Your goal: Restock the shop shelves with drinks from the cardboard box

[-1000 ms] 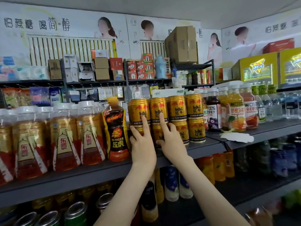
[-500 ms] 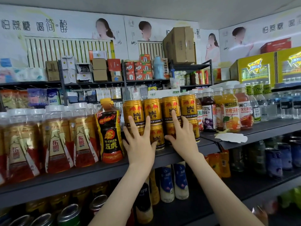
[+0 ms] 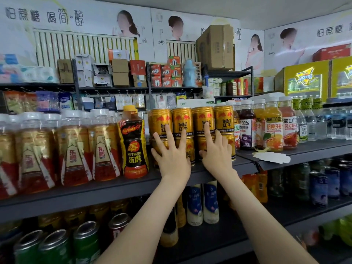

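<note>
Head camera looks up at the drinks shelf (image 3: 95,191), and both hands are on the gold cans (image 3: 182,121). Those cans stand stacked two high in the middle of the shelf, four across the front of the upper row. Left hand (image 3: 171,159): fingers straight and fanned wide, palm against a lower can, tips reaching up onto the upper row, gripping nothing. Right hand (image 3: 217,155) just beside it: index finger stretched up onto an upper can, the other fingers loosely bent against the lower cans, nothing pinched or held. Left of the stack, close against it, stands a black Hi-Tiger bottle (image 3: 133,143), then a row of white-capped amber bottles (image 3: 102,147). On the right, juice bottles (image 3: 247,128) crowd against the cans, and a torn white paper (image 3: 272,157) lies on the front edge of the neighbouring shelf (image 3: 314,149).
</note>
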`<state>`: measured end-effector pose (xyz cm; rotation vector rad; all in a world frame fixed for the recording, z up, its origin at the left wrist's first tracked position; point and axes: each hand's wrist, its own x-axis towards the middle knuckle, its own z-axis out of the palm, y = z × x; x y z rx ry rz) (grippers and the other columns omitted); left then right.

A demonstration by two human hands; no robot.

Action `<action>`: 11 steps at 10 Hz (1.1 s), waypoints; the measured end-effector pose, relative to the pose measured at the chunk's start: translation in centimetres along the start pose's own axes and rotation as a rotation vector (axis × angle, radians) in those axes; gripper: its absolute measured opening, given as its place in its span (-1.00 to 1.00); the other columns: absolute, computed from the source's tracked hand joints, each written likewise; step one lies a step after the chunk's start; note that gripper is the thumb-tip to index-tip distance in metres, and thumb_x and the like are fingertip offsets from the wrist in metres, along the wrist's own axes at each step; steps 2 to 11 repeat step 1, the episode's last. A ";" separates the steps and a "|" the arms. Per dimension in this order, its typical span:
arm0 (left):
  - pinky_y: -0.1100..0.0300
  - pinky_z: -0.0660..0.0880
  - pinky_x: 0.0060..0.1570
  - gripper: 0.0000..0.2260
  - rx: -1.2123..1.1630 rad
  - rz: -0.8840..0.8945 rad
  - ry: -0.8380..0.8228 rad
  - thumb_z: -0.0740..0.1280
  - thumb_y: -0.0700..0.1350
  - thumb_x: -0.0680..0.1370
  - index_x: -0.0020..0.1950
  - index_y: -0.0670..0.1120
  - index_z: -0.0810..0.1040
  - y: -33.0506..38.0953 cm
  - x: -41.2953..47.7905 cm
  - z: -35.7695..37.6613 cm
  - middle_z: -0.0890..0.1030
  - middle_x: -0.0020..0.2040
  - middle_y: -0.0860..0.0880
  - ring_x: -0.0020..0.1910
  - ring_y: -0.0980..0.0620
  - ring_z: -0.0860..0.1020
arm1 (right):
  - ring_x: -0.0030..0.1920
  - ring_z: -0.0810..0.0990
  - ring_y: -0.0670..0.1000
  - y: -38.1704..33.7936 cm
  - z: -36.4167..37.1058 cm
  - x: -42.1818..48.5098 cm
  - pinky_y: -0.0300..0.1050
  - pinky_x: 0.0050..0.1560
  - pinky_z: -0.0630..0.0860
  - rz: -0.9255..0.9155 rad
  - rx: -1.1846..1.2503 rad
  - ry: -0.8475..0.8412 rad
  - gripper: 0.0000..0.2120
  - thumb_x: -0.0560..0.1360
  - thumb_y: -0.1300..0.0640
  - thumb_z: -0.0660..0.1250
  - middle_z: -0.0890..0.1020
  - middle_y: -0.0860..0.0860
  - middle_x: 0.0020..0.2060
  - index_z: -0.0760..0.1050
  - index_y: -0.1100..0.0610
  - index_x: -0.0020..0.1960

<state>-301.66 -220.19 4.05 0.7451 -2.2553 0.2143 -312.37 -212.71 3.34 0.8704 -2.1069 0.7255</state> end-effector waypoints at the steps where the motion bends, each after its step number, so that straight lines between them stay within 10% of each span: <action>1: -0.30 0.07 0.41 -0.27 -0.007 0.023 -0.037 0.26 0.03 0.58 0.56 0.09 -0.17 0.0 -0.7 -1.0 -0.31 0.54 -0.17 0.49 -0.35 -0.23 | 0.36 0.26 0.25 -0.5 -2.4 0.8 0.16 0.27 0.29 0.006 0.030 -0.049 -0.25 0.57 -0.05 0.23 0.25 0.22 0.43 -0.14 0.03 0.58; 11: -0.30 0.07 0.41 -0.27 -0.007 0.023 -0.037 0.26 0.03 0.58 0.56 0.09 -0.17 0.0 -0.7 -1.0 -0.31 0.54 -0.17 0.49 -0.35 -0.23 | 0.36 0.26 0.25 -0.5 -2.4 0.8 0.16 0.27 0.29 0.006 0.030 -0.049 -0.25 0.57 -0.05 0.23 0.25 0.22 0.43 -0.14 0.03 0.58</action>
